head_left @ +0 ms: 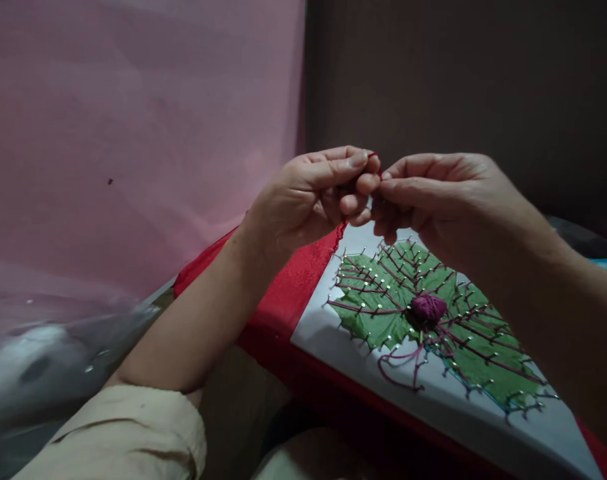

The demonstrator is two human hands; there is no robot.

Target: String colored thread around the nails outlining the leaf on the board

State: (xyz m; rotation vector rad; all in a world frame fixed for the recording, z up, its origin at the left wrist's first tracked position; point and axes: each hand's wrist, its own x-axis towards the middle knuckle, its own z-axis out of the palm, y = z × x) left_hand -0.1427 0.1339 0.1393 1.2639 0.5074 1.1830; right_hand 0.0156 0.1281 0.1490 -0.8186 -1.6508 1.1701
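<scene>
My left hand and my right hand meet in the air above the far end of a white board. Between their fingertips runs a short piece of dark red thread, pinched by both hands; the rest of it is hidden behind the fingers. On the board lies a green leaf with many nails around its edge and along its veins. Purple thread is strung between the nails. A small ball of purple yarn sits at the leaf's centre, with a loose loop beneath it.
Red cloth lies under the board and shows along its left and front sides. A pink wall or sheet rises at the left. Clear plastic over something white is at the lower left.
</scene>
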